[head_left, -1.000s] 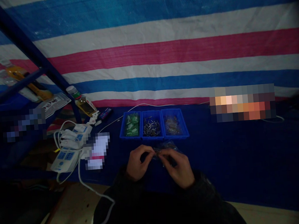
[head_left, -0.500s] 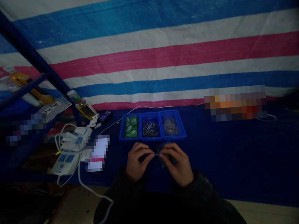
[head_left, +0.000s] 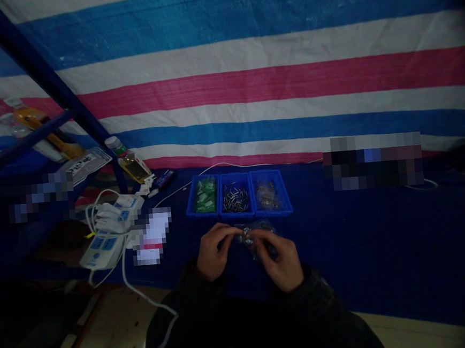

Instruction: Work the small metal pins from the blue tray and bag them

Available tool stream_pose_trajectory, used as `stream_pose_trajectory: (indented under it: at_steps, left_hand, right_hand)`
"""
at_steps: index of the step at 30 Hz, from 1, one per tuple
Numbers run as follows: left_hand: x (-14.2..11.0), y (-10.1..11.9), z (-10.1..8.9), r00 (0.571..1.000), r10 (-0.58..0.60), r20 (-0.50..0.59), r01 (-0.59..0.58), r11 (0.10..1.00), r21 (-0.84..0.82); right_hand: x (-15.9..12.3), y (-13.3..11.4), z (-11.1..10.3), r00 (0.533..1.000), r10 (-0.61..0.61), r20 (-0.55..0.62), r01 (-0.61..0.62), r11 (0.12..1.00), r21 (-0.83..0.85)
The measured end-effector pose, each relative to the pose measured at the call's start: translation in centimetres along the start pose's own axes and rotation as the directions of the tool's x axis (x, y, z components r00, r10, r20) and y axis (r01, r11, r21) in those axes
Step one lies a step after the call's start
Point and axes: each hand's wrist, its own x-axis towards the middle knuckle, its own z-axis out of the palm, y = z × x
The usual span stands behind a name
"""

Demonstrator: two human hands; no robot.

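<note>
Both hands meet over the blue tabletop, just in front of the trays. My left hand (head_left: pixel 214 253) pinches the left edge of a clear plastic bag (head_left: pixel 263 226) between thumb and fingers. My right hand (head_left: pixel 282 258) is closed on the same bag, partly covering it; whatever lies inside it is too dim to make out. Behind the hands stand three joined blue trays: green small packets (head_left: pixel 205 196) at left, thin metal pins or screws (head_left: pixel 235 198) in the middle, clear small packets (head_left: pixel 267 194) at right.
Left of the hands lie a lit phone (head_left: pixel 153 236) and a white power strip (head_left: pixel 110 234) with tangled cables. A bottle (head_left: pixel 131 163) leans by the blue metal post (head_left: pixel 48 84). A pixelated object (head_left: pixel 372 160) sits at the back right. A striped sheet (head_left: pixel 249 84) hangs behind.
The clear bag shows more plainly and spreads wider between the hands. My fingers have shifted slightly apart on it. The view has moved a little.
</note>
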Motion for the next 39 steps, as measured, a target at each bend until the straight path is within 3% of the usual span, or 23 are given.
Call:
stream_pose_trajectory:
  at_steps: [12,19,23,27,35,39]
  left_hand:
    - [0.3,0.1,-0.2,0.996,0.084,-0.025,-0.083,0.996,0.026]
    - [0.3,0.4,-0.3,0.994,0.101,-0.044,-0.099,0.994,0.046]
    - [-0.1,0.0,0.2,1.0,0.022,-0.001,-0.022,1.0,0.003]
    - [-0.5,-0.2,0.5,0.997,-0.063,-0.034,0.062,0.997,-0.045]
    - [-0.3,0.3,0.1,0.996,-0.077,-0.045,0.076,0.997,-0.019]
    - [-0.2,-0.1,0.3,0.995,-0.094,0.016,0.094,0.995,0.017]
  right_hand:
    - [-0.3,0.7,0.1,1.0,-0.011,0.025,0.011,1.0,-0.003]
    - [0.2,0.2,0.1,0.998,-0.068,-0.019,0.067,0.998,-0.019]
    - [0.4,-0.1,0.0,0.995,-0.095,-0.041,0.092,0.994,-0.057]
    - [-0.1,0.1,0.4,0.999,-0.007,-0.033,0.009,0.999,0.045]
    - [-0.3,-0.5,-0.6,0.982,-0.014,-0.186,0.013,1.0,-0.005]
    - [-0.6,-0.3,-1.5,0.988,-0.029,-0.154,0.03,1.0,0.001]
